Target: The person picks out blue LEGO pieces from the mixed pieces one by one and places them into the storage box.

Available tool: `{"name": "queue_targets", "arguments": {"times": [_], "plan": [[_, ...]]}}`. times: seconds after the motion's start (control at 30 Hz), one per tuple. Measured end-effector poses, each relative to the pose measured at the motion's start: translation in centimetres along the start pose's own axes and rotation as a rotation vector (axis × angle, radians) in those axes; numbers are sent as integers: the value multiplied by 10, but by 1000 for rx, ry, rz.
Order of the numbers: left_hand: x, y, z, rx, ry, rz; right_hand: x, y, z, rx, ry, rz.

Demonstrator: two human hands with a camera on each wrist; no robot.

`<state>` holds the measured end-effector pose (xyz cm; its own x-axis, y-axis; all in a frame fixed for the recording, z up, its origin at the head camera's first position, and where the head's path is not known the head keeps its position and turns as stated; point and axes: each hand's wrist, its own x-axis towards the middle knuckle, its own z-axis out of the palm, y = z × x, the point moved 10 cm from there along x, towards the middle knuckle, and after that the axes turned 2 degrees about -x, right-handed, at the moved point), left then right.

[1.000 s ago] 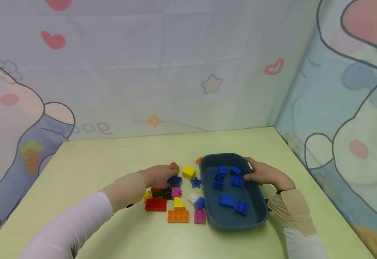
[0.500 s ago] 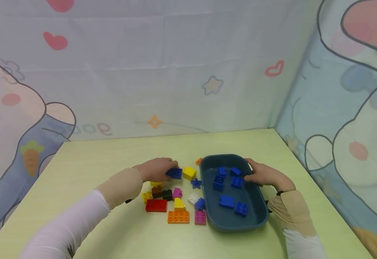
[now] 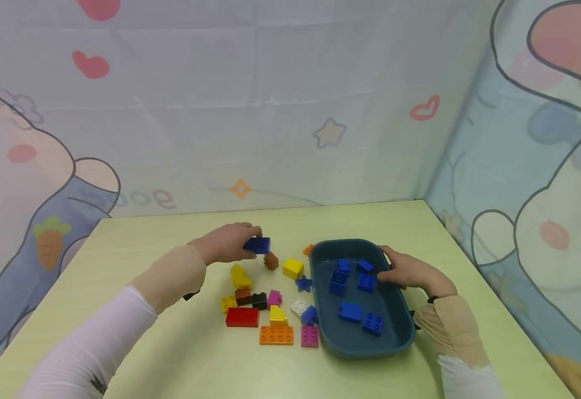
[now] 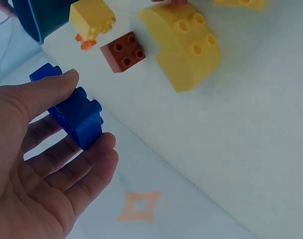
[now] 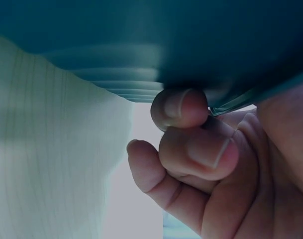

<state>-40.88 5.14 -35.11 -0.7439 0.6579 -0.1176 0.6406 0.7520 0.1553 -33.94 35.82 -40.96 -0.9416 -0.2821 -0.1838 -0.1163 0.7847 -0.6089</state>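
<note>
In the head view my left hand [image 3: 225, 243] holds a blue building block [image 3: 258, 245] above the far left part of the table. The left wrist view shows the block [image 4: 81, 117] pinched between thumb and fingertips, studs towards the table. My right hand [image 3: 412, 271] grips the right rim of a dark blue-grey bin [image 3: 342, 339], thumb inside and fingers outside. Seen from the right wrist, the fingers [image 5: 198, 152] curl against the bin's outer wall. Inside the bin lie several blue blocks [image 3: 351, 312], spread over its floor.
Left of the bin, loose blocks are scattered: red [image 3: 242, 317], orange [image 3: 276, 335], pink [image 3: 309, 336], yellow [image 3: 293, 268], brown [image 3: 271, 261] and black [image 3: 259, 301]. A blue star piece [image 3: 303, 284] and another blue block [image 3: 309, 315] lie beside the bin. Printed cloth walls stand behind and right.
My left hand has lifted the blue block out of the pile and moved it up and leftward, uncovering brown and yellow blocks. The right hand and the bin stay in place.
</note>
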Motion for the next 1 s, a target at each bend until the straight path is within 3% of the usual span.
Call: {"name": "queue_targets", "arguments": {"times": [0.27, 0.57, 0.77, 1.0], "plan": [[1, 0, -20, -4, 40, -9, -1, -1, -1, 2, 4, -3], [10, 17, -38, -4, 58, 25, 0, -2, 1, 17, 5, -4], [23, 40, -50, 16, 63, 63, 1, 1, -1, 8, 3, 6], [39, 83, -68, 80, 69, 143, 3, 3, 0, 1, -4, 1]]}}
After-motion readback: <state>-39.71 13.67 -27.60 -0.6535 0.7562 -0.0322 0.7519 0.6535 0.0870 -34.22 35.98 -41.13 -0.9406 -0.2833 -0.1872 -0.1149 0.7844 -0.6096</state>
